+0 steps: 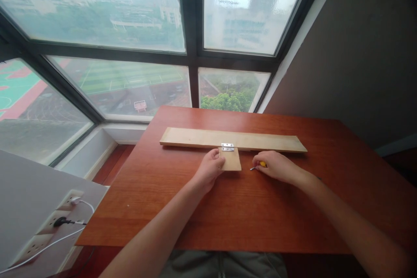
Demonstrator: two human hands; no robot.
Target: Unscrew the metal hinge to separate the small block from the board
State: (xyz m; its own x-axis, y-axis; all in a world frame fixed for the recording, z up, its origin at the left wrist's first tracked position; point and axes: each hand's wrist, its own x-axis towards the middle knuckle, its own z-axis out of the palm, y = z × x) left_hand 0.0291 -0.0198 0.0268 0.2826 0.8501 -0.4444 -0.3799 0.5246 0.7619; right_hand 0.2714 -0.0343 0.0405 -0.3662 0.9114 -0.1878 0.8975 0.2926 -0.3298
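Note:
A long, pale wooden board [195, 137] lies across the table. A metal hinge [227, 147] with screw holes joins its front edge to a small square wooden piece [232, 161]. My left hand [211, 168] grips that small piece by its left edge, thumb on top and fingers beneath. To the right, my right hand [273, 165] is closed around a short screwdriver [262, 164] with a yellow handle. Its metal tip points left, just above or on the tabletop, apart from the small piece. Most of the handle is hidden in my fingers.
The reddish-brown wooden table [146, 208] reaches to the windows [130, 82]. A grey wall [342, 52] slopes along the right. At the lower left, a black plug [60, 222] and white cables sit in wall sockets beside the table edge.

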